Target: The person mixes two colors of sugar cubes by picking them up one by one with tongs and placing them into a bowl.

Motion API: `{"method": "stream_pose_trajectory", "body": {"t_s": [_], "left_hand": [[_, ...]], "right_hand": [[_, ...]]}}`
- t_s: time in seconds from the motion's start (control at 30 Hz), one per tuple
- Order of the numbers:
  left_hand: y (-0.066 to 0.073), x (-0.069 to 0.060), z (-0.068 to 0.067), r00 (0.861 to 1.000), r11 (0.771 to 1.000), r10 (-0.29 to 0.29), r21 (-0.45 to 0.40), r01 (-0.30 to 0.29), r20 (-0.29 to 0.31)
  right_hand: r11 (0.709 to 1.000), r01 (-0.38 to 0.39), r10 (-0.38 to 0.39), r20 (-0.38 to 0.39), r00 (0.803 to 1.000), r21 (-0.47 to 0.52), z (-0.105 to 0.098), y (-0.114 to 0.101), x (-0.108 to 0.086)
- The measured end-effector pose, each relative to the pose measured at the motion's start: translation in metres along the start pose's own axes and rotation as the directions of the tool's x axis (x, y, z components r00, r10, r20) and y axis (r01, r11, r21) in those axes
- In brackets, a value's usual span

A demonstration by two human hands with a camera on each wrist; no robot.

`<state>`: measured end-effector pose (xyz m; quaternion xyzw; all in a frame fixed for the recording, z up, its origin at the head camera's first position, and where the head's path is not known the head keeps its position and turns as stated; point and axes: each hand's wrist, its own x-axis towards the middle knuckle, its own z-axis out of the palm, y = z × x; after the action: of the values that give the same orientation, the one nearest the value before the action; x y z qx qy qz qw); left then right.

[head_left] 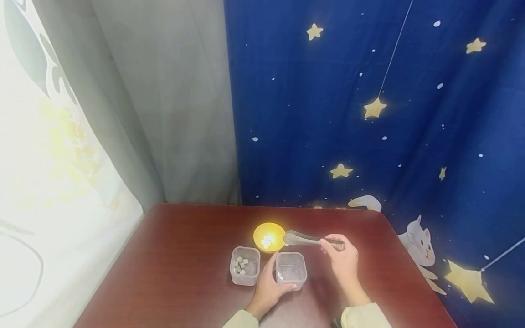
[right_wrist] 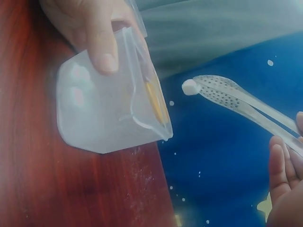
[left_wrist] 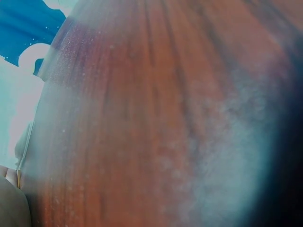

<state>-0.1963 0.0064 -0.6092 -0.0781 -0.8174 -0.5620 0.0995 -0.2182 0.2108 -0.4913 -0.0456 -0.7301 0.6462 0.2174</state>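
Note:
My left hand (head_left: 267, 283) grips a clear plastic container (head_left: 302, 279) between thumb and fingers; something small and white shows at its inner left edge. With my right hand (head_left: 344, 258) I hold metal tongs (head_left: 308, 240), their perforated tips above the table, beside a yellow bowl (head_left: 258, 231). In the right wrist view a white cube (right_wrist: 190, 87) is pinched at the tongs' tips. Small white pieces (head_left: 267, 241) lie bright in the bowl. Left of my left hand stands another clear container (head_left: 234, 275) with several greyish cubes (head_left: 239, 264) inside.
Everything stands on a dark red wooden table (head_left: 184, 255). Behind it hang a grey curtain (head_left: 176, 114) and a blue star-patterned curtain (head_left: 295, 114). A bright white patterned cloth (head_left: 53, 182) hangs at the left. The left wrist view shows mostly blurred tabletop.

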Motion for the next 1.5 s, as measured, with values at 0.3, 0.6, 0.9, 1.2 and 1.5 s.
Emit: {"method": "stream_pose_trajectory", "body": {"t_s": [0.3, 0.6, 0.9, 1.2, 1.5], "left_hand": [[0.0, -0.001, 0.0, 1.0, 1.0, 0.015, -0.002, -0.015, -0.011], [0.0, 0.0, 0.001, 1.0, 1.0, -0.013, 0.016, 0.012, 0.005], [0.001, 0.0, 0.001, 1.0, 1.0, -0.001, 0.015, 0.001, -0.004], [0.002, 0.001, 0.0, 1.0, 0.999, 0.026, 0.028, -0.026, -0.018], [0.001, 0.002, -0.001, 1.0, 1.0, 0.0, 0.006, 0.0, 0.004]], "right_hand": [[0.999, 0.032, -0.031, -0.027, 0.999, 0.02, 0.01, -0.034, -0.009], [0.998, 0.026, -0.023, -0.059, 0.998, 0.05, 0.018, -0.016, 0.0], [0.999, 0.04, -0.04, -0.056, 0.998, -0.001, 0.024, -0.001, 0.005], [0.999, 0.029, -0.029, -0.01, 1.0, -0.015, 0.019, -0.031, -0.009], [0.999, -0.035, 0.032, 0.094, 0.995, 0.022, 0.006, -0.007, -0.009]]}}
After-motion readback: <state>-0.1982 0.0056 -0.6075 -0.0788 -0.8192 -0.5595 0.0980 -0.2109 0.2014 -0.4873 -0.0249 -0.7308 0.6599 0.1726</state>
